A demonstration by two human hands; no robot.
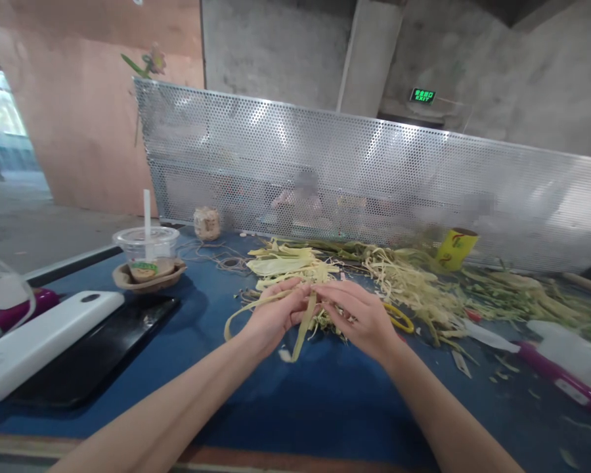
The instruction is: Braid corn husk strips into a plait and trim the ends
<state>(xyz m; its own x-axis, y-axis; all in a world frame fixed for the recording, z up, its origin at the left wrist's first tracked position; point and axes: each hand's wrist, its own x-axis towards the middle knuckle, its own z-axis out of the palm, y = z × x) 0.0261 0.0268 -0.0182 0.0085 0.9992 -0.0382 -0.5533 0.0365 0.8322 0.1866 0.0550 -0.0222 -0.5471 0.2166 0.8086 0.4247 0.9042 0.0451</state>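
Note:
Pale yellow-green strips that look like corn husk [303, 332] are pinched between my two hands above the blue table. My left hand [274, 314] is closed on them, and one strip loops out to its left while another hangs down. Close against it, my right hand [358, 314] has its fingertips pressed to the same strips from the other side. The exact join between the fingertips is partly hidden. Just behind my hands lies a pile of wider husk leaves [288, 261]. A yellow ring-shaped thing [400, 318] shows beside my right hand.
A plastic cup [150, 248] with a straw stands in a cardboard holder at left, near a white oblong device [54, 338] and a black phone [98, 348]. Shredded husk [408, 289], a yellow tube [457, 248] and a purple-and-white tool [554, 374] lie right. A perforated metal screen [256, 157] closes the back.

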